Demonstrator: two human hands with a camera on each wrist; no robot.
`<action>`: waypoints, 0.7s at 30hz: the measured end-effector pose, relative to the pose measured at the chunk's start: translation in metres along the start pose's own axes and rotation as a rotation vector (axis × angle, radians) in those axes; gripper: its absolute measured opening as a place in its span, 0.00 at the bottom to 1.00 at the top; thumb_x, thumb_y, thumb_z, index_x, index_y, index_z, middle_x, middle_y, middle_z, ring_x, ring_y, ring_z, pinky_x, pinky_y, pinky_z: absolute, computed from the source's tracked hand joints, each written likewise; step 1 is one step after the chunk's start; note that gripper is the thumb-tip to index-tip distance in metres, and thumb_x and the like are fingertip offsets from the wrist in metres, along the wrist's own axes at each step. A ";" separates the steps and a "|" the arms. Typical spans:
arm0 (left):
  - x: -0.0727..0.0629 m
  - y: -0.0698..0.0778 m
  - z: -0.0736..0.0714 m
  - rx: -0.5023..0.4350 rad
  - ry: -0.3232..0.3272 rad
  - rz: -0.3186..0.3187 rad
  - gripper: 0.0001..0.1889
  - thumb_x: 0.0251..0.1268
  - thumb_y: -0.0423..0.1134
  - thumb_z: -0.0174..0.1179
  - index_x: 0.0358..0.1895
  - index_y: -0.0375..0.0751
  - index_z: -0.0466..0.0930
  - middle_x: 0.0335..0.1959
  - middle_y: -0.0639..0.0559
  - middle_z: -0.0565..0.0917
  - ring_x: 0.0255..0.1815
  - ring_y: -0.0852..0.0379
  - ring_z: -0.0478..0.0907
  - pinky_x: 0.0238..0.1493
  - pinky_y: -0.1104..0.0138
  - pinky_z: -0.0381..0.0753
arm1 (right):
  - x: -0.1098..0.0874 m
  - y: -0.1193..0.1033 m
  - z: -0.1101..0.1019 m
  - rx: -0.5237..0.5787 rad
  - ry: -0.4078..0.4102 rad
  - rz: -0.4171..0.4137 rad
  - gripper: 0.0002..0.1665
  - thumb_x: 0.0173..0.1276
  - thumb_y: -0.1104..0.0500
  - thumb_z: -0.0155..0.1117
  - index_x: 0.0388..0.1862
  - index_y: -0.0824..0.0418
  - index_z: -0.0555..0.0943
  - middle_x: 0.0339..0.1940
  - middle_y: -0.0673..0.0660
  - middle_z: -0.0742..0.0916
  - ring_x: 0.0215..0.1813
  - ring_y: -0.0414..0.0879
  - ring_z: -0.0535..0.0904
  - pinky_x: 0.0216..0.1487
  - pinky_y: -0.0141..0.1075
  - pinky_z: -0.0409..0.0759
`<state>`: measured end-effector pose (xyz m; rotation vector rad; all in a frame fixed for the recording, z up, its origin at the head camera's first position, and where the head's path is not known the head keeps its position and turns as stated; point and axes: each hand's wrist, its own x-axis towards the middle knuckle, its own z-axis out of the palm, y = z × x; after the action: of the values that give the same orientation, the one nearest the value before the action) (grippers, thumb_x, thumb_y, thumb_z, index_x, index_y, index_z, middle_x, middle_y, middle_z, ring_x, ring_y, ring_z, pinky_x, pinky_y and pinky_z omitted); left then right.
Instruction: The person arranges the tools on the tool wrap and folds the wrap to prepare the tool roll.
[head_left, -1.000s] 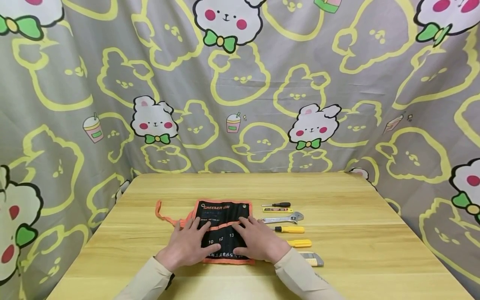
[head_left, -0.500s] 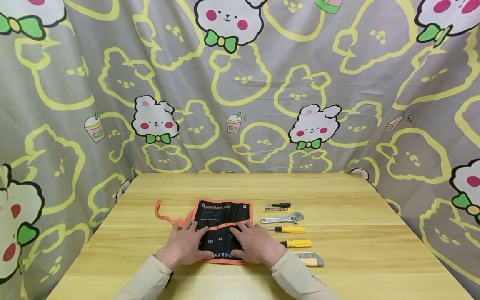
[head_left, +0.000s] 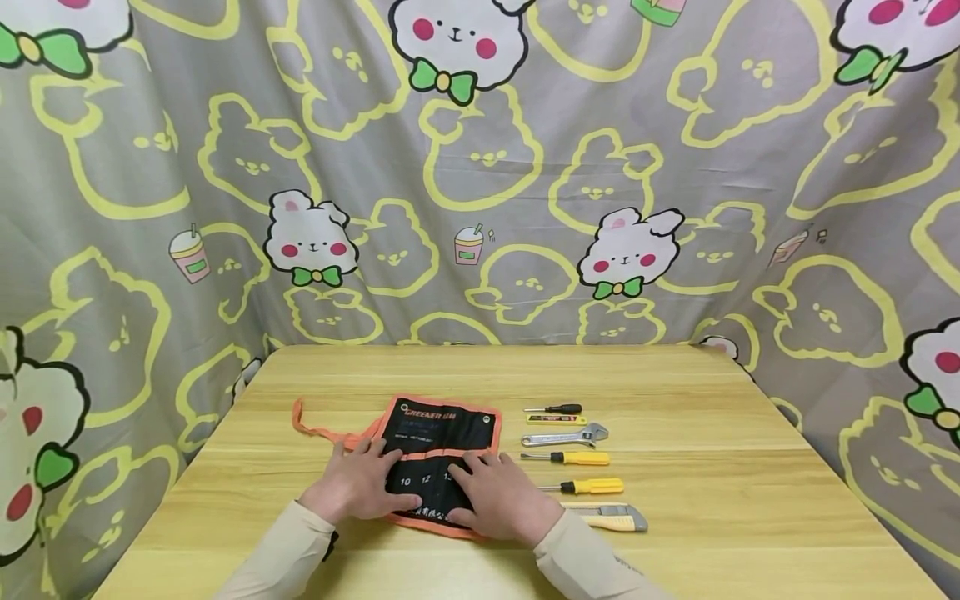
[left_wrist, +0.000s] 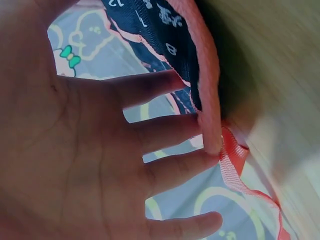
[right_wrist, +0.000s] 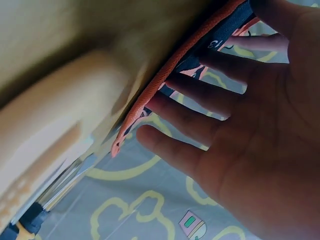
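A black fabric tool pouch [head_left: 442,429] with orange edging lies spread on the table, slightly askew. White numbers and lettering are printed on its pockets. From its left side trails an orange tie strap [head_left: 318,431]. My left hand [head_left: 358,485] rests on the pouch's left part with fingers spread and straight. On the right part lies my right hand [head_left: 501,498], fingers also extended. Both wrist views show the fingertips at the pouch's orange border [left_wrist: 207,75], with straight fingers and nothing gripped. The hands cover parts of the lower pockets.
Right of the pouch, tools lie in a column: a small black-handled screwdriver [head_left: 555,409], a flat yellow-edged packet [head_left: 555,420], an adjustable wrench [head_left: 566,436], two yellow-handled screwdrivers, the upper [head_left: 585,458] and lower [head_left: 596,486], and a utility knife [head_left: 622,518]. A patterned curtain [head_left: 480,192] surrounds the table [head_left: 720,467].
The pouch has shifted left and turned a little under both hands, its strap moving with it. More of the lower yellow screwdriver and the utility knife now shows.
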<state>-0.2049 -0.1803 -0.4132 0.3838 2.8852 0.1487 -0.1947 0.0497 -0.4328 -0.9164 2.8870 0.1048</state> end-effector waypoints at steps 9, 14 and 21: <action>0.007 -0.005 0.003 -0.019 0.002 -0.034 0.47 0.61 0.74 0.59 0.71 0.39 0.74 0.75 0.34 0.68 0.76 0.28 0.61 0.69 0.25 0.48 | -0.004 -0.015 0.001 -0.089 0.014 -0.021 0.39 0.74 0.27 0.49 0.74 0.45 0.74 0.72 0.53 0.78 0.70 0.54 0.74 0.69 0.50 0.73; 0.010 -0.007 0.005 -0.012 0.010 -0.031 0.49 0.59 0.75 0.59 0.72 0.38 0.73 0.76 0.34 0.67 0.76 0.28 0.60 0.69 0.25 0.49 | -0.006 -0.026 0.002 -0.143 0.032 -0.023 0.38 0.74 0.26 0.48 0.73 0.44 0.75 0.69 0.53 0.80 0.67 0.56 0.77 0.68 0.50 0.74; 0.007 -0.004 0.003 -0.025 0.012 -0.016 0.49 0.62 0.74 0.58 0.74 0.38 0.70 0.77 0.32 0.64 0.78 0.29 0.59 0.70 0.26 0.50 | -0.003 -0.023 -0.005 -0.056 0.035 -0.019 0.38 0.74 0.27 0.50 0.75 0.43 0.73 0.69 0.53 0.80 0.66 0.54 0.78 0.66 0.49 0.76</action>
<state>-0.2117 -0.1818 -0.4181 0.3560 2.8945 0.1855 -0.1795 0.0318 -0.4279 -0.9645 2.9210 0.1708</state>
